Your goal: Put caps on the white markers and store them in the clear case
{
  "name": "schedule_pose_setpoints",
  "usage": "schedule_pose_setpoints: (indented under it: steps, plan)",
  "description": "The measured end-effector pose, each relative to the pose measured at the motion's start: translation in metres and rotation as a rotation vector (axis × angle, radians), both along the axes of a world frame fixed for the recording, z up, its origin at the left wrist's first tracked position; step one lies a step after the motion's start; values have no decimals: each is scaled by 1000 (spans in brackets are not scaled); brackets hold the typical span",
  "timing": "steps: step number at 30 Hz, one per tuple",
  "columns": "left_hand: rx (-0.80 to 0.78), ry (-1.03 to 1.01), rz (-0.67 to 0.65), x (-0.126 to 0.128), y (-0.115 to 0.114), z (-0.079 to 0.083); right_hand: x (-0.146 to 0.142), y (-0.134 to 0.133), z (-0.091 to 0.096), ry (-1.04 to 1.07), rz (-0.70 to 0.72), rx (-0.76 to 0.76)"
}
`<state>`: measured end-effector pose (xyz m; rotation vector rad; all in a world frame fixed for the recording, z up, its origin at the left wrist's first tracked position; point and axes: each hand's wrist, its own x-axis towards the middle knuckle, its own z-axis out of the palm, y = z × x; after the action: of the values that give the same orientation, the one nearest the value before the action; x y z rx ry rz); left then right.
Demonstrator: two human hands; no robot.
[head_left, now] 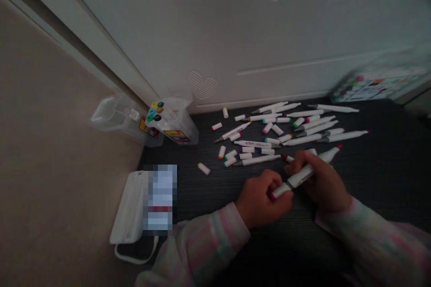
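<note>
A white marker (305, 175) slants between my two hands over the dark tabletop. My right hand (325, 186) is closed around its barrel, and a red end points up to the right. At the lower left end, the fingers of my left hand (262, 199) grip a white cap with a crimson end (280, 191). The cap lines up with the barrel at a grey band; whether it is fully seated I cannot tell. Just beyond my hands lie several uncapped white markers (259, 160) and loose caps with coloured ends (204, 168).
Clear plastic cases stand at the back left; one case (183, 128) holds several capped markers, another (117, 116) is beside it. A phone with a blurred screen (160, 197) and a white device with a strap (129, 206) lie left. A marker package (373, 85) leans against the white panel (235, 40).
</note>
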<state>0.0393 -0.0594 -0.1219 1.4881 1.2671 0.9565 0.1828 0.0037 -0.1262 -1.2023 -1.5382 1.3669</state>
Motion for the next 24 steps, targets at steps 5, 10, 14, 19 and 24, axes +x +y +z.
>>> schedule_pose_setpoints:
  steps: [5,10,14,19,24]
  plan:
    - [186,-42,102,3,-9,-4,-21,-17,0,140,3,-354]
    - [484,18,183,0,-8,-2,-24,-29,-8,96,5,-302]
    - [656,64,136,-1,-3,-3,-21,-35,-19,-74,-125,-43]
    - [673,129,65,1,-3,-4,-25,-34,-22,-8,-199,-49]
    - [642,191,120,1,-5,-5,-26,-30,-15,70,-190,-178]
